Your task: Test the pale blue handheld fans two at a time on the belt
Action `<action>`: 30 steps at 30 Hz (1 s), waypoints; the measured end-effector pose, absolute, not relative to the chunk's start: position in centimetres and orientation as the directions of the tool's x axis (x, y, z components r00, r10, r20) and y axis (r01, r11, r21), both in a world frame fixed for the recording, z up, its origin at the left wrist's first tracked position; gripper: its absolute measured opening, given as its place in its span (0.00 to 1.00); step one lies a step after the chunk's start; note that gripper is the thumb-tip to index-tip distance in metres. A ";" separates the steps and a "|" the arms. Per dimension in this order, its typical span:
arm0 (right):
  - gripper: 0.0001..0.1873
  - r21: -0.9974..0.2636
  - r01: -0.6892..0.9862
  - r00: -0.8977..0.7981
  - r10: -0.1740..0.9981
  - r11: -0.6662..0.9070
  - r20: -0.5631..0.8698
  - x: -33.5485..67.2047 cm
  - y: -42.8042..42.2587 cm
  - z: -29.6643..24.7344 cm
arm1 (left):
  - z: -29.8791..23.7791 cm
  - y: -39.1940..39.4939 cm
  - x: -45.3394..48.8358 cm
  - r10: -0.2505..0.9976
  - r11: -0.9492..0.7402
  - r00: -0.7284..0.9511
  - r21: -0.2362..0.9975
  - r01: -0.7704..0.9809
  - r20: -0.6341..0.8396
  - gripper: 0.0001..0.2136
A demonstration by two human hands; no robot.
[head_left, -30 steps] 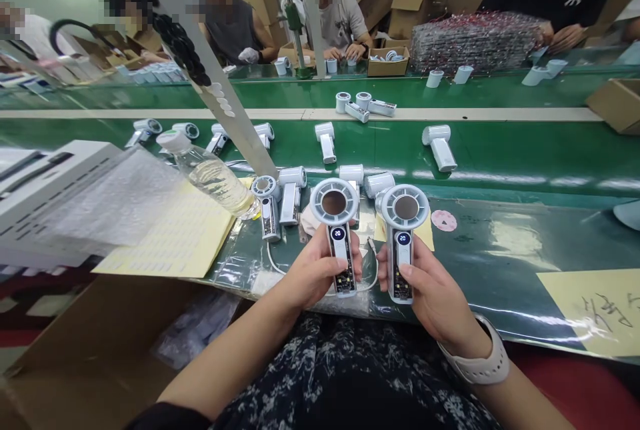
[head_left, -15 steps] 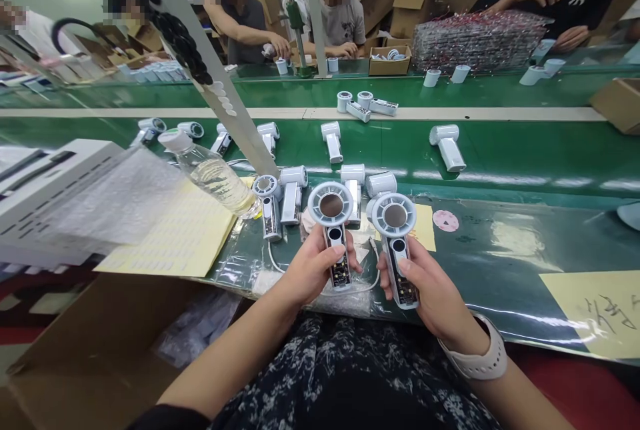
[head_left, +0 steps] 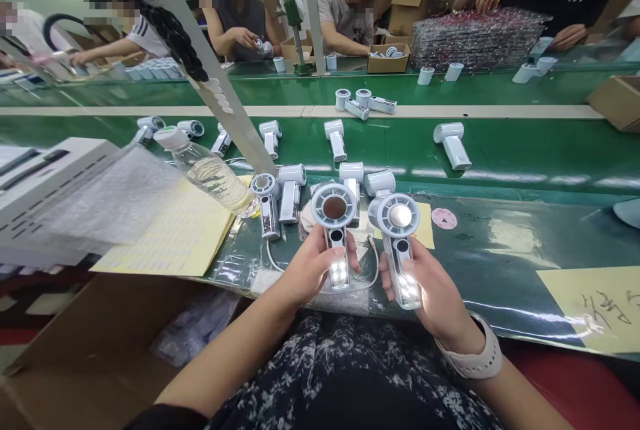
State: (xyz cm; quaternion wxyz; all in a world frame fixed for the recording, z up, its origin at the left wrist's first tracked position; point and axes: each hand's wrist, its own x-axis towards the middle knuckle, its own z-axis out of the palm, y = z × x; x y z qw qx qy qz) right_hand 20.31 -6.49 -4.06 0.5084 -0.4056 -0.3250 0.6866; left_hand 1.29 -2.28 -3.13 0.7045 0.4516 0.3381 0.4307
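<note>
My left hand (head_left: 313, 263) grips lit fan (head_left: 337, 235), right hand (head_left: 434, 283) second lit fan (head_left: 401, 247); loose fans (head_left: 336, 141), upper centre, seemingly remain undone.

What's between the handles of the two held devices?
In the head view, fingertips of the left hand and right hand, a white cable with its plug end, and a pale scrap too unclear to name.

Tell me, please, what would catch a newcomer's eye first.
Probably the left device in the left hand and the right device in the right hand, front centre, both shining brightly low down. Then, perhaps, the silvery stack at upper right and the clear bottle at left.
</note>
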 end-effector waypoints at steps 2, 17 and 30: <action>0.17 -0.860 -0.436 -0.142 0.964 -0.264 -0.224 20.3 -6.5 -4.1 | -3.2 -2.2 1.2 0.916 0.207 0.389 0.948 -0.241 -0.102 0.16; 0.16 -0.705 -0.643 -0.184 0.954 -0.300 -0.239 20.3 -6.8 -4.1 | -2.7 -3.5 1.2 0.878 0.318 0.449 0.905 -0.283 -0.168 0.22; 0.15 -0.640 -0.673 -0.220 0.926 -0.371 -0.306 20.4 -6.6 -2.7 | -2.1 -3.1 1.9 0.819 0.416 0.536 0.856 -0.308 -0.206 0.28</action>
